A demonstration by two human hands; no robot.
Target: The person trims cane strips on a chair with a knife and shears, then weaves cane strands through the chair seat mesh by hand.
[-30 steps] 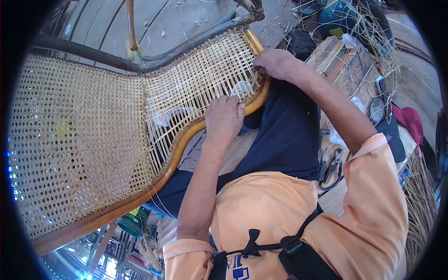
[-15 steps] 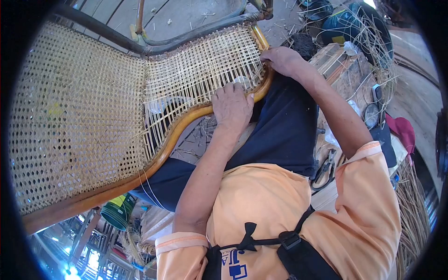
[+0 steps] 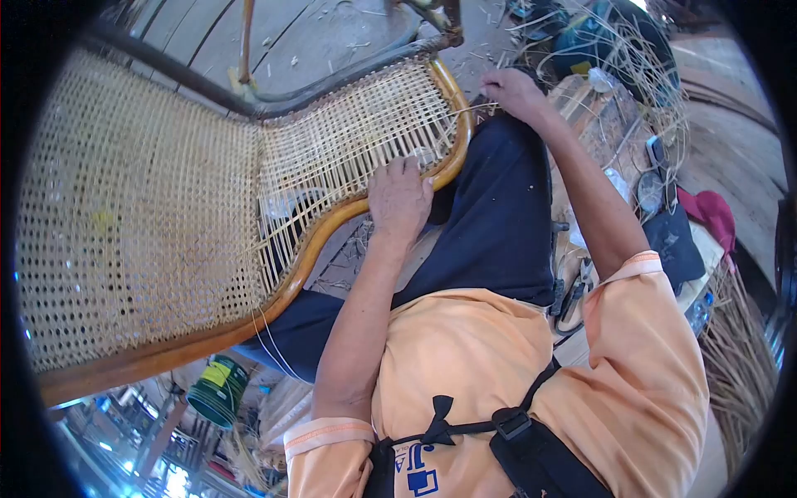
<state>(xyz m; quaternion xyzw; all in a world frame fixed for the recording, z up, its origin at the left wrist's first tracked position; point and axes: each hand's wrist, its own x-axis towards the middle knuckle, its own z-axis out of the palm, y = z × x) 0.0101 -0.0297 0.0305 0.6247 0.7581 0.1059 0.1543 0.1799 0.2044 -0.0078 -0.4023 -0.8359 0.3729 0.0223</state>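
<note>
A person in a peach short-sleeved shirt (image 3: 465, 357) with black buckled straps (image 3: 523, 440), and dark navy trousers (image 3: 490, 224), sits close against a chair of pale woven cane (image 3: 149, 216). The left hand (image 3: 400, 199) lies back-up over the chair's glossy honey-brown curved rail (image 3: 314, 249), fingers together and bent onto the loose weave; whether they grip anything there cannot be told. The right hand (image 3: 513, 93), just off the chair's right end, has its fingers pinched on a thin pale cane strand (image 3: 476, 108) that stretches over the rail from the weave. The chair extends ahead and to the left, its left panel densely woven, its right panel gapped along the near rail. On the near side of the chair, past the rail, is a green bucket with a yellow label (image 3: 217, 390). To the right of the chair, a worn wooden surface (image 3: 573, 93) carries dark-handled tools, too small to identify; near it are a dark red cloth cap (image 3: 710, 217) and a bundle of long tan strips (image 3: 743, 349). Beyond the chair's right end sprawl tangled pale strands (image 3: 643, 46); directly behind its dark far rail (image 3: 183, 76) is a grey plank floor (image 3: 332, 33) dotted with scraps.
</note>
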